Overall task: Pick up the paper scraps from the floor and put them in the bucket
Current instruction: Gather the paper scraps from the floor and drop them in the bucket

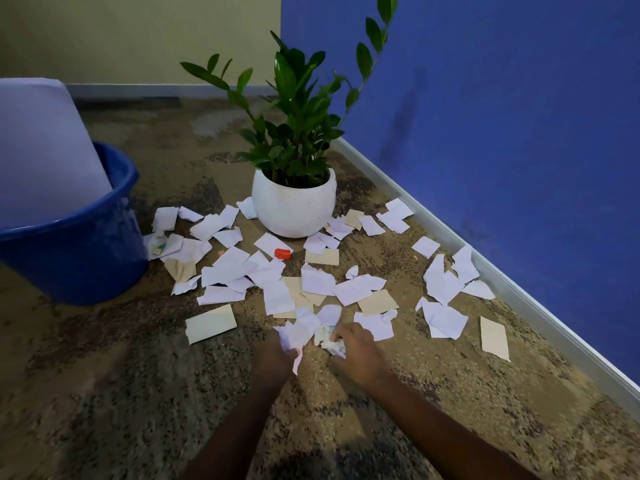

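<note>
Task judged barely begun. Most paper scraps [311, 271] are seen strewn on the floor [104, 375] around the plant pot [293, 209]. Left hand [273, 358] is closed on several scraps; right hand [356, 348] fingers pinch a crumpled piece [330, 342]. Bucket [76, 251] stands far left.

**Dim, soft light, edge warp**

I see a dim room with soft, even light. My forearms [433, 431] go dark and smeared nearest the lens. The skirting [519, 292] bows from wide-angle distortion; paper scraps [311, 282] beyond my hands stay fairly sharp.
</note>
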The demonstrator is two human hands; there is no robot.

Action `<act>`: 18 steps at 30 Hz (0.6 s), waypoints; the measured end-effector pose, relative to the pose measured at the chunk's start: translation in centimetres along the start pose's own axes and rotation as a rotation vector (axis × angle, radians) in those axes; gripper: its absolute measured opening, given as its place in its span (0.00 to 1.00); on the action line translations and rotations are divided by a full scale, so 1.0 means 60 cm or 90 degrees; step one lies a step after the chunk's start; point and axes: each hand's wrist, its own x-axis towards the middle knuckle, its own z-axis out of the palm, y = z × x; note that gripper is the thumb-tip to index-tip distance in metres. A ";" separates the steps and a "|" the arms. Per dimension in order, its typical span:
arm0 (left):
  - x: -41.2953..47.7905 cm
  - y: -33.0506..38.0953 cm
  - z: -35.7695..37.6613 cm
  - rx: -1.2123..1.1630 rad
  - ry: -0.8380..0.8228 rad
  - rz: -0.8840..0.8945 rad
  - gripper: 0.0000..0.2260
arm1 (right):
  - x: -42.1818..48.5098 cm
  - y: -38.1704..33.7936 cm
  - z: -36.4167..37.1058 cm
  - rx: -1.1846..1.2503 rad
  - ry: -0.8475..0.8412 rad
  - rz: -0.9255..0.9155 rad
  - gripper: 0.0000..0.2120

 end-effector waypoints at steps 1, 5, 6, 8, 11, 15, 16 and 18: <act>0.003 -0.005 -0.005 -0.016 0.003 -0.001 0.11 | 0.000 -0.002 0.003 -0.033 -0.005 -0.004 0.15; -0.001 -0.014 -0.027 -0.037 0.014 -0.031 0.15 | 0.000 -0.012 0.005 -0.122 -0.016 -0.051 0.19; -0.003 -0.013 -0.030 -0.044 0.018 -0.023 0.15 | 0.002 -0.013 0.000 -0.110 -0.008 -0.041 0.19; -0.007 -0.006 -0.041 -0.055 0.030 -0.027 0.16 | 0.005 -0.020 -0.015 -0.018 0.023 0.004 0.17; -0.006 0.012 -0.065 -0.094 0.040 -0.042 0.15 | 0.006 -0.043 -0.043 0.177 0.085 0.047 0.14; -0.005 0.045 -0.105 -0.148 0.060 -0.068 0.18 | 0.012 -0.090 -0.078 0.363 0.117 0.072 0.17; -0.003 0.053 -0.116 -0.165 0.071 -0.068 0.19 | 0.016 -0.105 -0.087 0.396 0.107 0.072 0.18; -0.005 0.072 -0.143 -0.195 0.084 -0.065 0.19 | 0.028 -0.138 -0.107 0.446 0.083 0.055 0.18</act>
